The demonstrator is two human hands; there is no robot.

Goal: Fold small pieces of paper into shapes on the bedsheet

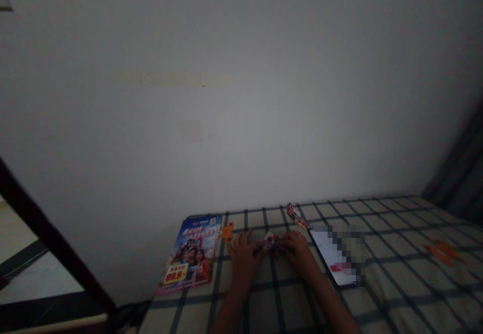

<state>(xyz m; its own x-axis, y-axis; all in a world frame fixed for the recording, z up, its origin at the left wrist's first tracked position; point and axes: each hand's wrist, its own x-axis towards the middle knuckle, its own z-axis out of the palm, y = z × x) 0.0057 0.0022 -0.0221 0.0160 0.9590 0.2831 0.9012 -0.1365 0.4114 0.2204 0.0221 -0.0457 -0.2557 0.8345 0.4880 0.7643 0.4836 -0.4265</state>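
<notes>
A small folded piece of colourful printed paper (270, 242) lies between my two hands on the checked cloth. My left hand (244, 253) rests on the cloth at its left, fingers spread, with the thumb side reaching the paper's edge. At the other side, my right hand (298, 251) has its fingers closed in a pinch on the paper's right edge. Dim light blurs the fingertips and the folds. Just beyond my left fingers sits a small orange bear-shaped piece (227, 231).
A printed leaflet (194, 253) lies to the left. Right of my hands are a phone with a lit screen (332, 256), partly pixelated, and a strip of printed wrapper (297, 217). Orange pieces (443, 252) lie far right on the checked cloth (400, 228). A wall (264, 97) rises behind.
</notes>
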